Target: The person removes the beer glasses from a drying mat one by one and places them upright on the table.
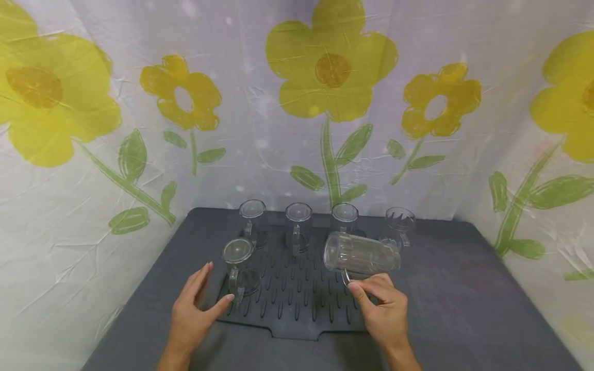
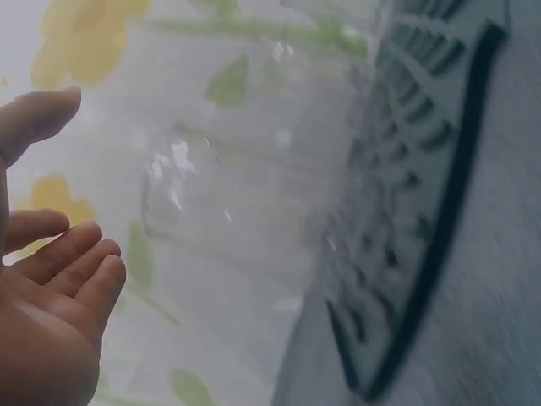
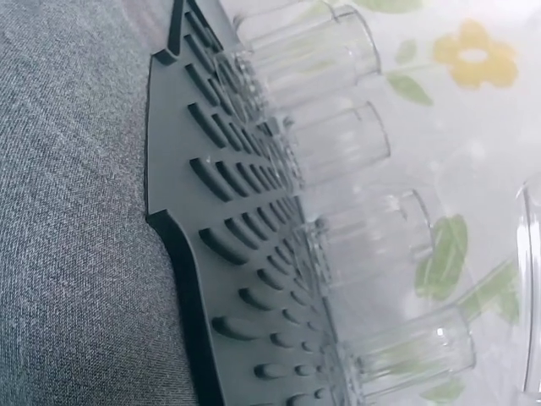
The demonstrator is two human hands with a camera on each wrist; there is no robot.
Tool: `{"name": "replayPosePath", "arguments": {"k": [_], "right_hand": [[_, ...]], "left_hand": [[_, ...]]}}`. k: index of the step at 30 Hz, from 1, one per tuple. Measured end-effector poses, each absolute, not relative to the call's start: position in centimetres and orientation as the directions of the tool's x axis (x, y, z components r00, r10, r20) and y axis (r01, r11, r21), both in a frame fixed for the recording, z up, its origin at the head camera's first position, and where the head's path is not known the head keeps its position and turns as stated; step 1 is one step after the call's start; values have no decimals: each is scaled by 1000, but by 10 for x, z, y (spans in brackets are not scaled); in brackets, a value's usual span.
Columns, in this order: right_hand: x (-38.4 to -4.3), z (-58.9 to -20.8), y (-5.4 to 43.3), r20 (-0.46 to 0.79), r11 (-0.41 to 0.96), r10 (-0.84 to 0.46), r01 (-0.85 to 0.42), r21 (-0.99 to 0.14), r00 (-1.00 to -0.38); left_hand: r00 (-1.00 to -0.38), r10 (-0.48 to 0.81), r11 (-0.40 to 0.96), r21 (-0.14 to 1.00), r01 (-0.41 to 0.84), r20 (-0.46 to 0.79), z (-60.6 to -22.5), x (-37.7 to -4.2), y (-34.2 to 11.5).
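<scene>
My right hand (image 1: 382,309) pinches the handle of a clear glass mug (image 1: 366,253), which lies tilted nearly level in the air above the drying mat's right side. Part of that mug (image 3: 531,288) shows at the right wrist view's edge. Thumb and fingers spread apart, my left hand (image 1: 192,309) is beside another clear mug (image 1: 238,265) at the mat's front left. Nothing is between those fingers in the left wrist view, where a faint see-through mug (image 2: 228,190) stands beyond them. The grey drying mat (image 1: 297,330) has raised oval ribs.
Three clear mugs, at left (image 1: 252,221), middle (image 1: 298,224) and right (image 1: 345,216), stand along the mat's back, handles toward me. Farther right stands another clear glass vessel (image 1: 400,221), partly behind the held mug. A flowered curtain (image 1: 250,129) encloses the dark grey table (image 1: 464,309).
</scene>
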State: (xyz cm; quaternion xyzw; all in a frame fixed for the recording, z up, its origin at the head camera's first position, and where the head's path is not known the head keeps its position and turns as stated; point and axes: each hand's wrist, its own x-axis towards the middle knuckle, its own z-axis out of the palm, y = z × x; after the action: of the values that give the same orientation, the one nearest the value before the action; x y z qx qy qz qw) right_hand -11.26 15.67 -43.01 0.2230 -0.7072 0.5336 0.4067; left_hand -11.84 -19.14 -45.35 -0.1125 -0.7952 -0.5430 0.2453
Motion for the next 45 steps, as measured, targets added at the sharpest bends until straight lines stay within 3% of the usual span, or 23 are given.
{"name": "replayPosePath", "arguments": {"k": [7, 15, 27, 45], "right_hand": [[-103, -412, 148, 854, 415, 68, -764, -495, -516], [-96, -404, 141, 881, 446, 36, -782, -436, -471], [-93, -408, 134, 885, 466, 6, -782, -415, -466], [-102, -443, 136, 866, 458, -67, -787, -414, -495]], "left_hand": [[-801, 33, 286, 762, 581, 598, -430, -118, -163], [-806, 139, 261, 764, 590, 575, -421, -126, -132], [-880, 215, 150, 877, 457, 423, -416, -142, -94], [-879, 337, 43, 927, 372, 337, -417, -156, -59]]}}
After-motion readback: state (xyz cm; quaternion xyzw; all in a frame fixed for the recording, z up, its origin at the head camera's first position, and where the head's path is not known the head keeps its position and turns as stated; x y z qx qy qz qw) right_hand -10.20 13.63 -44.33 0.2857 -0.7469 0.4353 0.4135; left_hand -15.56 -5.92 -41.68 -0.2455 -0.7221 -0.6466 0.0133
